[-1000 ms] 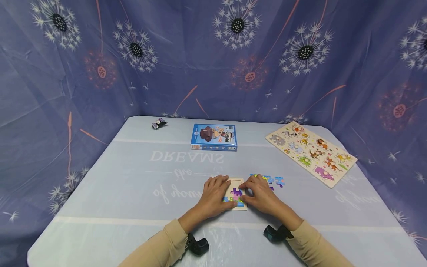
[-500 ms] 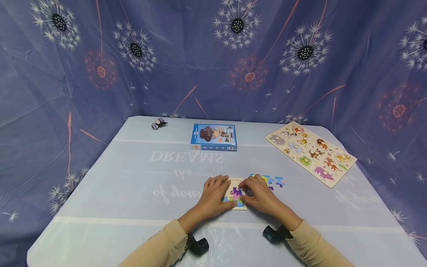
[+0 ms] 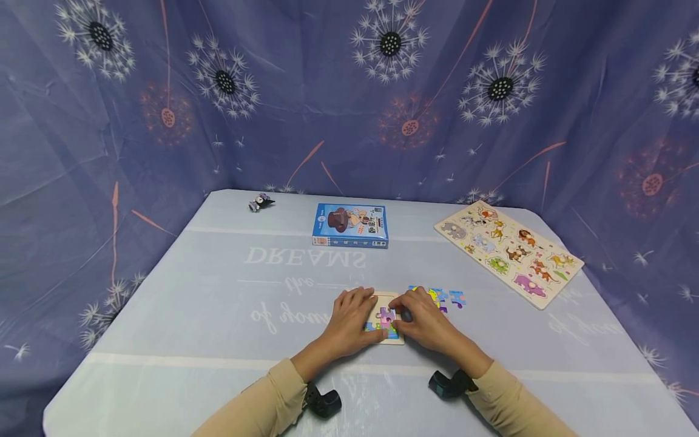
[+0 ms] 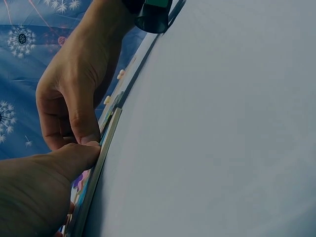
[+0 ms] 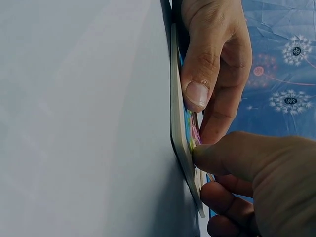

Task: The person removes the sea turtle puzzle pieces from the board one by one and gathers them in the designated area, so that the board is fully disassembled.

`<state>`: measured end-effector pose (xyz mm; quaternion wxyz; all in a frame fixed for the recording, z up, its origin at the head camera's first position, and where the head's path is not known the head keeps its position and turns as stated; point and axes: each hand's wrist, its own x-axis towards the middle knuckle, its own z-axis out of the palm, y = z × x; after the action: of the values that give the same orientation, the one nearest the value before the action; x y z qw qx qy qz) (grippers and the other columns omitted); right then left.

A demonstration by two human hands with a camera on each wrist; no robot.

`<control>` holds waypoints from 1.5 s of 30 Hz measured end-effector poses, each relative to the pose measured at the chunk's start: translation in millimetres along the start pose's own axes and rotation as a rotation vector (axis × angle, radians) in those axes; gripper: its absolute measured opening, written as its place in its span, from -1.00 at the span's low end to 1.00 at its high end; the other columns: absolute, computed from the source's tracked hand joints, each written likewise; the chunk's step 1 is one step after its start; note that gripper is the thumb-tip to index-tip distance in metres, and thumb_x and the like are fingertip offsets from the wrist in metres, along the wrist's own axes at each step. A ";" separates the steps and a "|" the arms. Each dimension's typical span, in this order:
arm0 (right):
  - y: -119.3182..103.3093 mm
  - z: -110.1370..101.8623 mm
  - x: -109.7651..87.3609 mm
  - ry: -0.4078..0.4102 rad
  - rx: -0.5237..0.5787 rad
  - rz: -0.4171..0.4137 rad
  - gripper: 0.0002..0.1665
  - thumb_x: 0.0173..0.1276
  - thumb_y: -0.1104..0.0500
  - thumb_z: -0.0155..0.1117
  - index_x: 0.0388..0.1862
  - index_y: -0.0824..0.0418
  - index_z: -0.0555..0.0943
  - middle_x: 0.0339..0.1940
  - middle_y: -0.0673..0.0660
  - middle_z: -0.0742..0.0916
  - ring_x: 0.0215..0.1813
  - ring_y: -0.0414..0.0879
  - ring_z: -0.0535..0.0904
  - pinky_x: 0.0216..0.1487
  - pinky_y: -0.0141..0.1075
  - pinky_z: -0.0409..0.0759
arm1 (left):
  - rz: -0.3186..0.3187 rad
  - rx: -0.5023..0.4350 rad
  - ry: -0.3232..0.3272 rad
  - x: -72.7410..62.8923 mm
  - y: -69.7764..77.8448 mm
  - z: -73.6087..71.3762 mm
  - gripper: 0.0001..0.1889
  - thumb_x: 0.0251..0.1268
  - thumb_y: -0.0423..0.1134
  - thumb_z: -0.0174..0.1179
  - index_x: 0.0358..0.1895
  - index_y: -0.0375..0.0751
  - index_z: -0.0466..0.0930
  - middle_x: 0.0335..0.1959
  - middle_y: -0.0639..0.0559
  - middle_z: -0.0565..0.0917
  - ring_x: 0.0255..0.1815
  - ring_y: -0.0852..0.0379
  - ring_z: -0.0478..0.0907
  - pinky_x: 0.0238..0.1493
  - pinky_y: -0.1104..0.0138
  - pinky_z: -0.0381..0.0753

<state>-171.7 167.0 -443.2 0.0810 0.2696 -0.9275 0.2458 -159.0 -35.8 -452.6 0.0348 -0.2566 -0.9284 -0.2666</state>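
Observation:
A small wooden puzzle tray [image 3: 386,297] lies on the table between both hands, with colourful jigsaw pieces along its near side. My left hand [image 3: 352,315] holds the tray, fingers at its left side and thumb at the near rim. With thumb and index finger, my right hand [image 3: 426,318] pinches a purple-and-pink puzzle piece [image 3: 385,317] at the tray's right part; the fingers partly cover it. In the right wrist view, the left thumb [image 5: 197,94] lies over the tray's edge [image 5: 177,98]. Several loose puzzle pieces [image 3: 457,297] lie beyond the right hand, partly hidden by it.
A blue picture box [image 3: 350,225] stands toward the table's back. Back right lies a wooden animal puzzle board [image 3: 510,252]. A small dark figurine [image 3: 261,202] lies back left. A patterned curtain [image 3: 306,91] hangs behind the table. Both wrists wear black cameras.
The purple-and-pink piece has tilted slightly under the right fingers and looks paler with glare. The right fingers have shifted a little; the left hand and tray hold their place.

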 end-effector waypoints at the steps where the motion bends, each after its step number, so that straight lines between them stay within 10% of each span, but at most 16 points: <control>1: 0.1 0.2 -0.1 0.005 0.000 -0.004 -0.66 -0.02 0.19 0.47 -0.20 0.08 0.64 -0.34 -0.09 0.64 -0.21 -0.24 0.33 -0.18 -0.31 0.38 | -0.008 0.001 -0.008 0.1 -0.1 -0.1 -0.26 0.07 0.13 0.25 0.28 -0.24 0.39 0.35 -0.10 0.34 0.41 -0.12 0.17 0.41 -0.11 0.00; 27: 75.8 -61.3 -56.4 0.092 -0.048 0.115 -0.65 -0.01 0.30 0.45 -0.17 0.15 0.66 -0.27 0.04 0.64 -0.16 -0.12 0.37 -0.16 -0.24 0.31 | -0.042 -0.011 -0.038 0.6 0.0 -0.1 -0.22 0.08 0.16 0.25 0.32 -0.21 0.35 0.39 -0.06 0.30 0.45 -0.09 0.11 0.43 -0.08 -0.03; 45: 105.4 -66.2 -76.0 0.027 -0.033 0.209 -0.68 0.05 0.25 0.42 -0.15 0.10 0.68 -0.23 0.00 0.61 -0.17 -0.17 0.29 -0.21 -0.35 0.26 | -0.039 -0.015 -0.042 1.3 0.6 0.3 -0.23 0.08 0.16 0.24 0.32 -0.21 0.34 0.40 -0.07 0.29 0.45 -0.11 0.11 0.43 -0.08 -0.03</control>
<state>-163.5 312.4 -450.8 0.0716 0.1666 -0.9534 0.2412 -159.8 -34.7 -452.3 0.0081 -0.2442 -0.9316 -0.2690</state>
